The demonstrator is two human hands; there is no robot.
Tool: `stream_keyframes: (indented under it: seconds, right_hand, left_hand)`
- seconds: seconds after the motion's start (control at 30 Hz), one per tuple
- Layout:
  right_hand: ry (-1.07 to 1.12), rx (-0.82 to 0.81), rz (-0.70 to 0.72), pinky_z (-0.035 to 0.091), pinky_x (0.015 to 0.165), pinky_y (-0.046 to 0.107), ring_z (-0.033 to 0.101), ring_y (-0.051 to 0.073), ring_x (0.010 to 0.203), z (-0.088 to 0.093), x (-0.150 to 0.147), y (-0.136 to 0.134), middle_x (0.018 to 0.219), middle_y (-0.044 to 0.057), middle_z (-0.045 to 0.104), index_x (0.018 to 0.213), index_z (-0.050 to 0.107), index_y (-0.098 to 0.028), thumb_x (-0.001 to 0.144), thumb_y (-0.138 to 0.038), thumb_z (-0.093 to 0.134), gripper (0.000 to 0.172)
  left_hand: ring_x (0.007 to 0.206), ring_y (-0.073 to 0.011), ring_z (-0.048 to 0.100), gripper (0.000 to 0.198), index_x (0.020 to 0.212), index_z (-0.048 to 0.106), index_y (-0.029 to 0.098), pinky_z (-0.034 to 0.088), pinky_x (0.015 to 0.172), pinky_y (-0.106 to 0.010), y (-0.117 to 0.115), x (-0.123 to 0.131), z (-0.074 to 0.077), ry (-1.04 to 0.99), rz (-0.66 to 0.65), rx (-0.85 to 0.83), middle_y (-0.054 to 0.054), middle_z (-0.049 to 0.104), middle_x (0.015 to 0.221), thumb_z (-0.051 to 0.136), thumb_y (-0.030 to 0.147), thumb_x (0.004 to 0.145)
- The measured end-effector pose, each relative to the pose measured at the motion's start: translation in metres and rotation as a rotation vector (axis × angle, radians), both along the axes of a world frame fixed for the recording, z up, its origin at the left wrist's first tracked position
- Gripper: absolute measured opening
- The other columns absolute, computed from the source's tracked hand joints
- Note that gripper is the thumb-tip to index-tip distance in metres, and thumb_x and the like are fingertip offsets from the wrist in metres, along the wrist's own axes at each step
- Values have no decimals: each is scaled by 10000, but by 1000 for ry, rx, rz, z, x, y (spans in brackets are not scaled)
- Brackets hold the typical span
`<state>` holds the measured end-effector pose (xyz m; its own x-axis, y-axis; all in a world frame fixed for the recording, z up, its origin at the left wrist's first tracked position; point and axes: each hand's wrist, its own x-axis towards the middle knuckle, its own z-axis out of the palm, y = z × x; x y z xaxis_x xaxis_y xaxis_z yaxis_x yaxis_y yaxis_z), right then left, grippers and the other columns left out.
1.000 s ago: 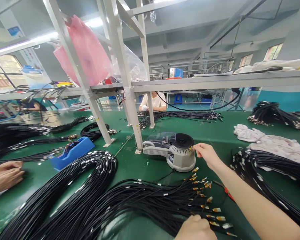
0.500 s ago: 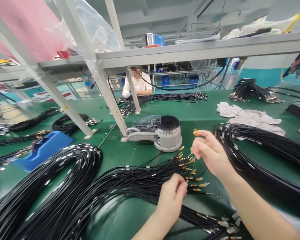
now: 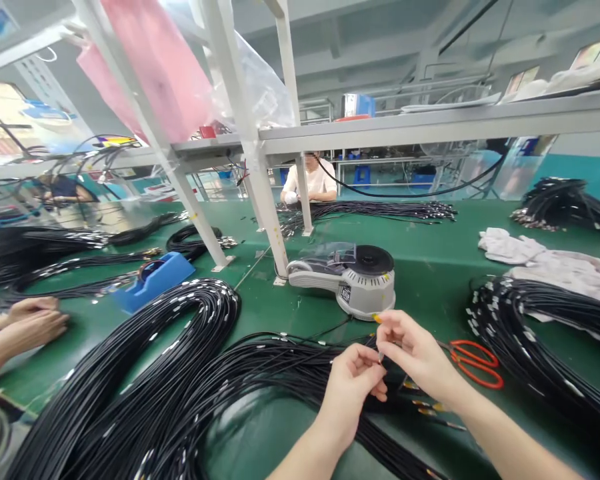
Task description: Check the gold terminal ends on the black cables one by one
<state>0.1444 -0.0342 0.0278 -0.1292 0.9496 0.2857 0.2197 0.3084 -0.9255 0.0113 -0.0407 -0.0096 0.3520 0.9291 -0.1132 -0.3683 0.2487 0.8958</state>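
My left hand (image 3: pixel 353 387) is closed in a pinch on the end of a thin black cable, low over the cable bundle. Just right of it, my right hand (image 3: pixel 415 353) pinches the same cable end, fingertips nearly touching the left ones. A small yellow piece of tape (image 3: pixel 377 319) sticks out at a right fingertip. Under both hands runs a bundle of black cables (image 3: pixel 280 363) with white labels; yellow-orange tips (image 3: pixel 423 404) show beside my right wrist. Exactly how the fingers meet on the cable is partly hidden.
A grey tape dispenser (image 3: pixel 367 283) stands behind my hands, orange-handled scissors (image 3: pixel 477 363) to the right. Coiled cables (image 3: pixel 535 347) and white gloves (image 3: pixel 555 260) lie farther right. Left are a blue tape holder (image 3: pixel 155 280) and another person's hands (image 3: pixel 35 327). Shelf posts (image 3: pixel 267 200) rise behind.
My right hand has come down and left to meet my left hand at the cable end. The view has turned left, bringing a co-worker's hands into sight; the scissors now show.
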Motion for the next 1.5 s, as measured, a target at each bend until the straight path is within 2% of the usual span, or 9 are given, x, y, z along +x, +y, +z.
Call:
stream_keyframes:
  seconds: [0.13,0.23,0.4,0.53,0.63,0.8,1.07,1.3,1.5]
  right_hand:
    - [93,-13,-83,434,577,274,520,152,622,-5,2,5,680,-21,526,1030,402,-215,779,-246,538,288]
    - [58,-25,-92,431,583,272,511,150,615,-5,3,3,665,-8,526,881,510,-197,800,-303,528,135]
    - [-4,-65,3,410,550,258,474,138,568,-9,-2,0,598,-17,505,647,557,-183,779,-338,565,204]
    - [146,-74,-64,448,645,287,536,168,678,-12,-10,-1,714,5,564,800,559,-204,755,-317,612,133]
    - [292,-80,-80,462,694,305,568,170,717,-10,-14,-1,771,4,584,918,498,-230,749,-289,633,224]
    - [289,-127,-27,453,604,279,549,143,624,-10,-13,-3,718,-18,578,897,479,-233,767,-270,622,197]
    - [259,-101,-6,445,668,291,557,160,691,-19,-17,-5,721,-10,595,933,472,-229,756,-254,630,238]
    - [385,-150,-1,427,629,274,533,148,653,-20,-21,0,692,-20,591,904,472,-229,744,-262,647,239]
    - [380,-145,-6,421,614,264,528,144,643,-17,-22,-1,682,-15,594,881,487,-221,733,-260,660,231]
  left_hand:
    - [331,-9,272,129,759,533,126,158,327,-161,0,-1,2,83,43,-17,42,489,507,585,227,698]
    - [337,-6,215,140,809,512,147,106,332,-165,1,-5,7,24,83,-40,67,453,487,566,238,718]
    - [344,-16,190,184,874,508,166,91,332,-166,3,-10,10,-5,89,16,95,383,458,566,290,750]
    - [337,-20,202,197,815,503,165,114,320,-163,3,-7,9,11,107,18,98,372,449,589,319,727]
    - [320,-25,219,192,757,490,166,124,315,-174,2,-6,9,33,88,-5,93,382,433,590,322,708]
    - [354,-39,236,245,623,508,137,118,358,-196,2,-8,9,-41,-129,-83,69,327,425,452,335,757]
    - [351,-50,129,250,453,291,192,48,374,-222,14,-15,2,-199,-381,-266,75,191,400,361,289,671]
    - [361,-42,96,193,470,281,191,44,387,-222,9,-12,4,-251,-231,-211,85,175,406,403,258,603]
    - [354,-37,98,291,459,254,196,46,389,-226,8,-13,7,-193,-251,-219,89,170,398,412,319,670]
